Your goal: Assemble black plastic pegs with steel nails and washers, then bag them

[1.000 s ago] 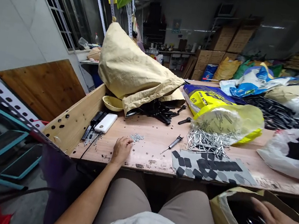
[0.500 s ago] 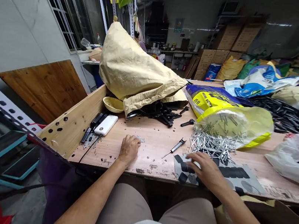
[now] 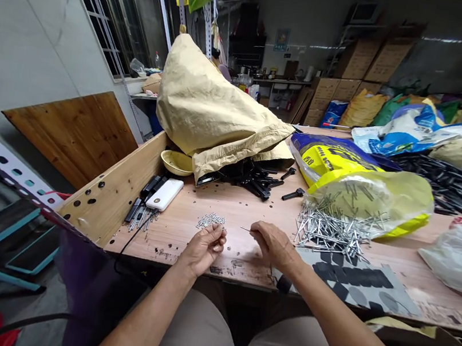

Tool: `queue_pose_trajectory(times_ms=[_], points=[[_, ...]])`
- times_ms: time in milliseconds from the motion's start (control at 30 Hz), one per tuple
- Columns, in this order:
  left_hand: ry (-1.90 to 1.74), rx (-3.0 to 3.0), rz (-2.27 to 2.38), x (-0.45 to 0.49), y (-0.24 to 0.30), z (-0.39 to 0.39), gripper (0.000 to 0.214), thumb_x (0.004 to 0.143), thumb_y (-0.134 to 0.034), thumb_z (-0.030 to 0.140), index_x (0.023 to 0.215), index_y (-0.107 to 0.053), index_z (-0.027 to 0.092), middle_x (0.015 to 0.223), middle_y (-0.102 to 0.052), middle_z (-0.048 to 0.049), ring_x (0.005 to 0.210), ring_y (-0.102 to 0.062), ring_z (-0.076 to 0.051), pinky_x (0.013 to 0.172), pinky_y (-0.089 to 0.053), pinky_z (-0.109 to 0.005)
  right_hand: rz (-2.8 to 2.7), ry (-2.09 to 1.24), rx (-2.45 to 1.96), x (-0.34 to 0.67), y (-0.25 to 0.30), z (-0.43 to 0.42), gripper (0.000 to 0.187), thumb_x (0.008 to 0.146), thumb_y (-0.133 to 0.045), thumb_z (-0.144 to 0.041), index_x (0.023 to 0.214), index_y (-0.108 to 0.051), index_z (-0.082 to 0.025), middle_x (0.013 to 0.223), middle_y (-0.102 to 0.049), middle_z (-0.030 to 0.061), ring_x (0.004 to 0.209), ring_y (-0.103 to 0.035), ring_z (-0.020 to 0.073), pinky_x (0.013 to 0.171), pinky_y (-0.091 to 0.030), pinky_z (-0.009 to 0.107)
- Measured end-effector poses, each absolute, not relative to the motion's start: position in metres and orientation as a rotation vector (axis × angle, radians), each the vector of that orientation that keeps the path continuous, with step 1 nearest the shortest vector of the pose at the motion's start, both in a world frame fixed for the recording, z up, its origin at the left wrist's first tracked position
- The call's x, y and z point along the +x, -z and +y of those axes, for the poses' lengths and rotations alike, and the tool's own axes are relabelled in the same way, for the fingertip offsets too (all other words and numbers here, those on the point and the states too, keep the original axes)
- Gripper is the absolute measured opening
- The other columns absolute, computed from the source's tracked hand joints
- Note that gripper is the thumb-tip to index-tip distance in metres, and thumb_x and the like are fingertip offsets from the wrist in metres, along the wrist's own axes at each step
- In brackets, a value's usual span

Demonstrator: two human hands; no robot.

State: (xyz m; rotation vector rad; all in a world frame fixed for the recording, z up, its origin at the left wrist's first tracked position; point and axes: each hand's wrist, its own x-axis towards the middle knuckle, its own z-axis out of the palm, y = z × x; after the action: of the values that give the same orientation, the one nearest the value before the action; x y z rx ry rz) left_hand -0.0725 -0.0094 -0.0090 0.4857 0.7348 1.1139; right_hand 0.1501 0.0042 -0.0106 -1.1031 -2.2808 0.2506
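Note:
My left hand [image 3: 205,245] hovers over the near edge of the wooden table [image 3: 189,221], fingers pinched together on something too small to make out. Just beyond it lies a small heap of tiny silver parts [image 3: 210,220]. My right hand [image 3: 274,244] is closed on a thin tool with a metal pin [image 3: 245,229] pointing left towards my left hand. To the right of that hand lies a pile of long silver pins [image 3: 329,229], and a grey sheet with black pads [image 3: 354,277] sits under my right forearm.
A tan sack [image 3: 209,112] spills black parts [image 3: 252,177] at the back. A yellow bag [image 3: 368,185] lies right, a white power bank [image 3: 163,193] and yellow bowl [image 3: 176,161] left. A wooden side wall [image 3: 115,190] bounds the table's left edge.
My right hand came up from the bag at lower right, crossed the grey sheet and took the thin tool from the table. My left hand left the silver parts and pinched shut.

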Motion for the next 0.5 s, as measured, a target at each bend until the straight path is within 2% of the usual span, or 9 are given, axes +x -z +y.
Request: queue_pose_trajectory(times_ms=[100,500], points=[[-1.090,0.455,0.680,-0.064,0.004,-0.015,0.029,0.063,-0.085,0.018,0.079,-0.061,0.014,0.072,-0.061,-0.0007,0.060,-0.052,-0.006,0.046,-0.035,-0.013,-2.208,-0.322,-1.125,0.137,-0.001,-0.019,0.020,0.098,-0.039,-0.030,0.102,-0.057,-0.023,0.089,-0.065,0.0065,0.080,-0.061,0.0190,0.071,-0.043,0.028],[-1.063,0.605,0.753,-0.043,-0.008,-0.039,0.031,0.059,-0.088,0.021,0.075,-0.063,0.012,0.067,-0.063,-0.0009,0.058,-0.053,-0.004,0.050,-0.036,-0.012,-2.133,-0.318,-1.263,0.126,-0.005,-0.057,0.019,0.100,-0.038,-0.031,0.101,-0.055,-0.024,0.094,-0.068,0.0065,0.085,-0.064,0.0189,0.073,-0.043,0.027]])
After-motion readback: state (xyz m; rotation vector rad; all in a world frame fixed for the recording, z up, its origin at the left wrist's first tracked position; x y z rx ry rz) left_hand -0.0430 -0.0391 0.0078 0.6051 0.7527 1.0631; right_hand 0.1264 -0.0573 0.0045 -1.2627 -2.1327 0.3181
